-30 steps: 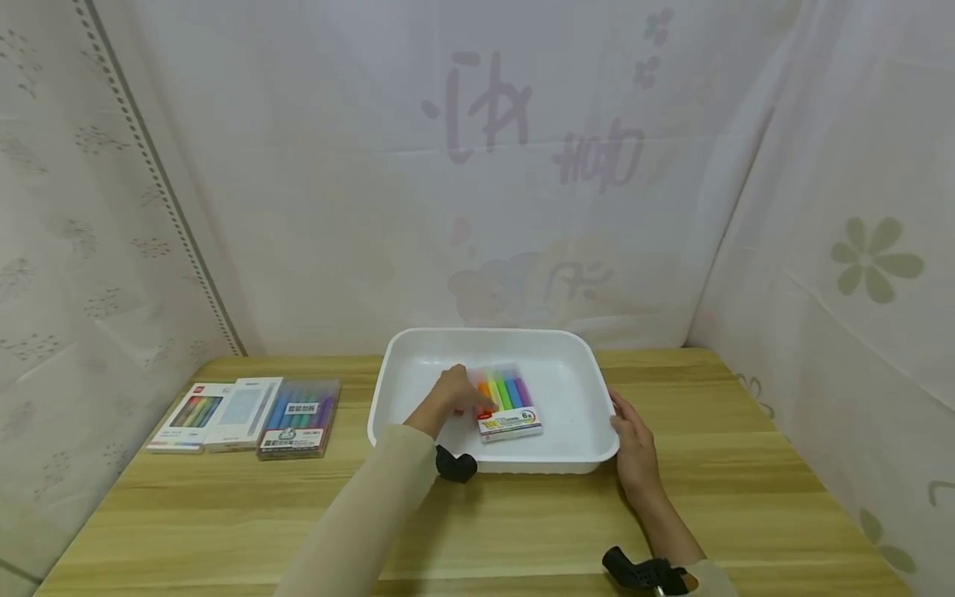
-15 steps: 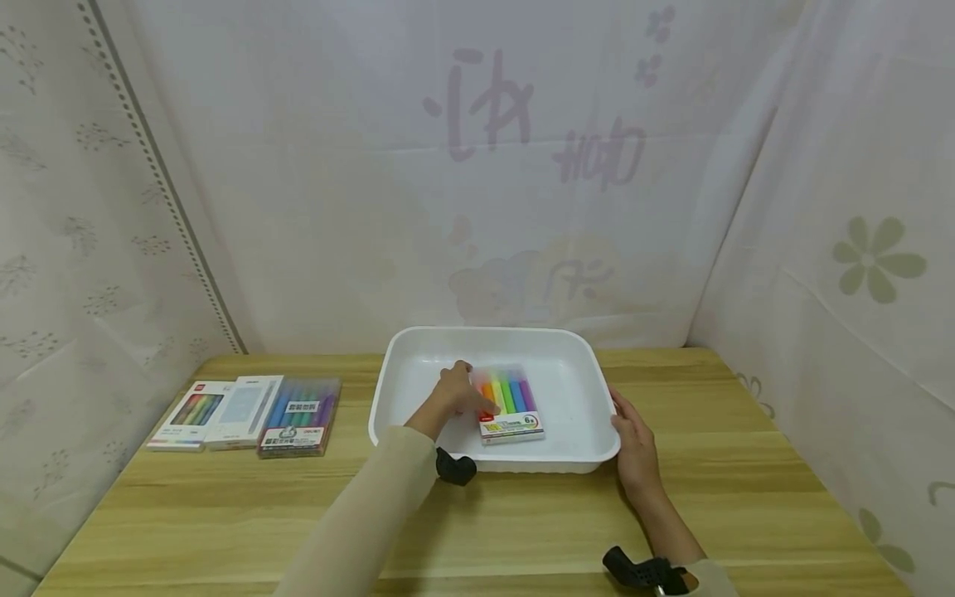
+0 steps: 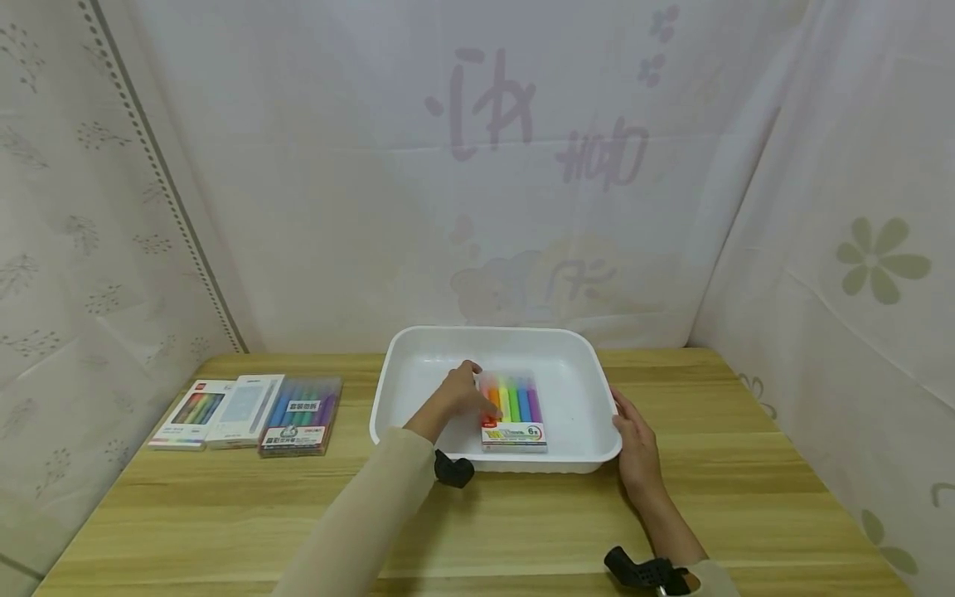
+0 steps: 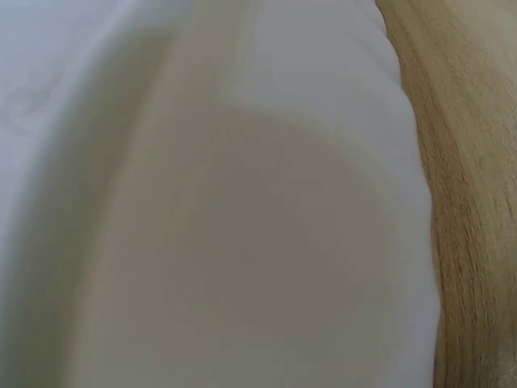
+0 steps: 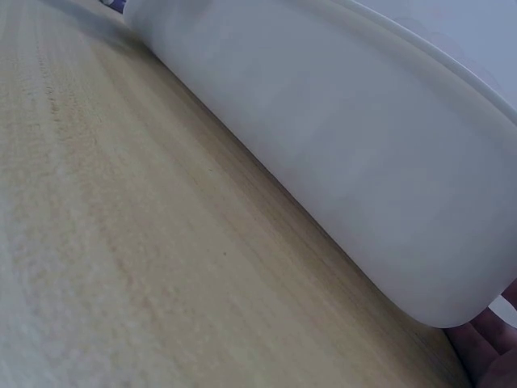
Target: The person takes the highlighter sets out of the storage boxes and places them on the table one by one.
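Observation:
A clear pack of highlighters (image 3: 515, 408) in rainbow colours lies flat in a white plastic tray (image 3: 574, 452). My left hand (image 3: 451, 400) reaches into the tray and holds the pack by its left side, the thumb over its face; the other fingers are partly hidden. At the tray's right front corner my right hand (image 3: 637, 452) grips the rim and outer wall. In the right wrist view, fingers (image 5: 485, 343) show beside the tray's corner (image 5: 436, 291). Only blurred sleeve, tray and table appear in the left wrist view.
To the left on the wooden table (image 3: 522, 531) lie a white pack with coloured pens (image 3: 197, 410), a white box (image 3: 246, 410) and a clear case of markers (image 3: 301, 416), side by side. Patterned curtains (image 3: 336, 207) enclose the table's back and sides.
The pack of highlighters has turned slightly and slid a little toward the tray's front, now lying nearly straight. My left hand has shifted slightly right with it. The right hand stays put.

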